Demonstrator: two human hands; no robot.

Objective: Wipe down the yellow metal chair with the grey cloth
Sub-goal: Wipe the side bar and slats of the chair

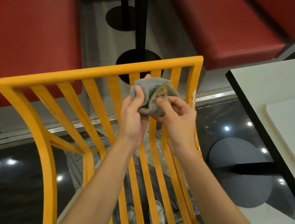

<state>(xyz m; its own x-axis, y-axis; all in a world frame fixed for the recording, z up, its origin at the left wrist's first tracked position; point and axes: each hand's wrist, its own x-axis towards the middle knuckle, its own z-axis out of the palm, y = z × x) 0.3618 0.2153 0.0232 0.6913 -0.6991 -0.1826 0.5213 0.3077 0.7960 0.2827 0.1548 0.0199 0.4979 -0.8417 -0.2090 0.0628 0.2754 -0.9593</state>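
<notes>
The yellow chair (100, 75) is seen from behind, its slatted back filling the view. The grey cloth (151, 94) is held above the slats by both hands – left hand (133, 117) w/ thumb clamped on it, right hand (176, 116) pinching the edge – probably being refolded so a clean face replaces the brown-stained patch.

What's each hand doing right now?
Left hand: grips the grey cloth.
Right hand: pinches the same cloth.
</notes>
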